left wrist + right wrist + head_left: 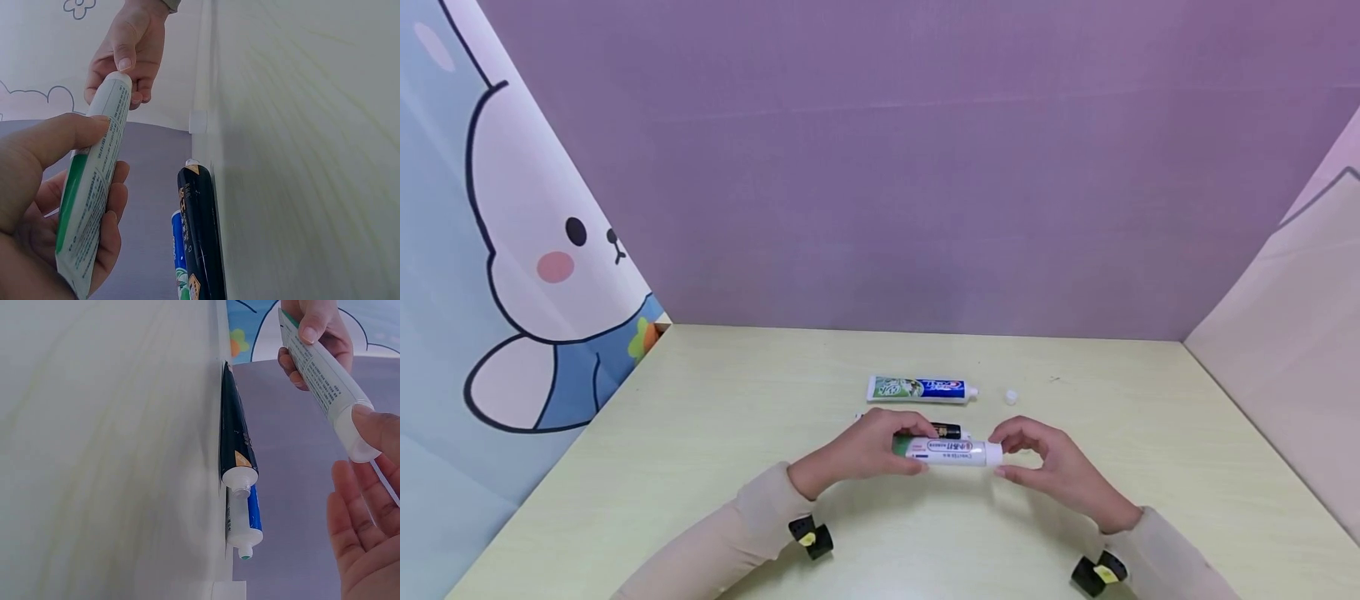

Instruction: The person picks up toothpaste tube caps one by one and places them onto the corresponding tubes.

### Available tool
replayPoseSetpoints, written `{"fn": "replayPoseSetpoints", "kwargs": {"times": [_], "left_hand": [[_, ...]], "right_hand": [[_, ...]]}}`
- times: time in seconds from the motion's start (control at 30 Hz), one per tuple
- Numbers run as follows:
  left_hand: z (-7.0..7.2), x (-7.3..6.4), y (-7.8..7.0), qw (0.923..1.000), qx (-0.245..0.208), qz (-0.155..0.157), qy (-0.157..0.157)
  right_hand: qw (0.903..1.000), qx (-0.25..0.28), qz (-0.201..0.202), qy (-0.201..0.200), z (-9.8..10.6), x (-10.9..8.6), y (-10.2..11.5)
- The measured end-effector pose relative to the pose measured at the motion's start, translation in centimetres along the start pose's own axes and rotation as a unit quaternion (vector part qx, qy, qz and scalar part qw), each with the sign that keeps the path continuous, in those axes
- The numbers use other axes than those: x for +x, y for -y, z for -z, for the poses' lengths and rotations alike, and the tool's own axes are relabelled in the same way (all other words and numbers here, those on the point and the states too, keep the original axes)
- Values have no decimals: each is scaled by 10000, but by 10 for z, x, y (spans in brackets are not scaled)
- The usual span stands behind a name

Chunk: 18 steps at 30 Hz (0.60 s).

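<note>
My left hand (pixel 867 450) grips a white toothpaste tube (pixel 953 452) with a green end, thumb on one side and fingers curled behind. The tube is held up over the table, its white cap (pixel 994 454) pointing right. At that cap, my right hand (pixel 1060 473) pinches with thumb and forefinger; in the right wrist view the thumb lies on the cap (pixel 356 434) and the other fingers spread below. Just behind the held tube lies a black toothpaste tube (pixel 951 431), partly covered by my left hand. Its nozzle (pixel 240 490) is uncapped.
Farther back, a blue and green toothpaste tube (pixel 917 389) lies with its uncapped nozzle to the right. A small white cap (pixel 1011 397) sits beside it. The pale table (pixel 760 375) ends at a purple backdrop (pixel 925 208), with printed cloth at both sides.
</note>
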<state>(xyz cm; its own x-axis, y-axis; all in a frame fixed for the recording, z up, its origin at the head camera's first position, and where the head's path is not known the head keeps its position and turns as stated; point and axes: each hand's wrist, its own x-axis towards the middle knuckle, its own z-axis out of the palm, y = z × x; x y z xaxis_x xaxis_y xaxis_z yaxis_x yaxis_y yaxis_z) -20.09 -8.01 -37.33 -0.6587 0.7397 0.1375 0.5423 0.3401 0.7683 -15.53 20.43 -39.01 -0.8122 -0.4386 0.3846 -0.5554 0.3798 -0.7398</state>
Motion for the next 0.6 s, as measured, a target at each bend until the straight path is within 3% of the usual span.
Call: {"fn": "replayPoseSetpoints", "kwargs": {"times": [0.2,0.6], "left_hand": [[0,0,0,10000,-3,-2,-16],[0,1,0,10000,-14,-21,70]], "right_hand": [[9999,-53,75,-113,-1,0,1],[9983,-334,-432,-217,1,-2,6]]}}
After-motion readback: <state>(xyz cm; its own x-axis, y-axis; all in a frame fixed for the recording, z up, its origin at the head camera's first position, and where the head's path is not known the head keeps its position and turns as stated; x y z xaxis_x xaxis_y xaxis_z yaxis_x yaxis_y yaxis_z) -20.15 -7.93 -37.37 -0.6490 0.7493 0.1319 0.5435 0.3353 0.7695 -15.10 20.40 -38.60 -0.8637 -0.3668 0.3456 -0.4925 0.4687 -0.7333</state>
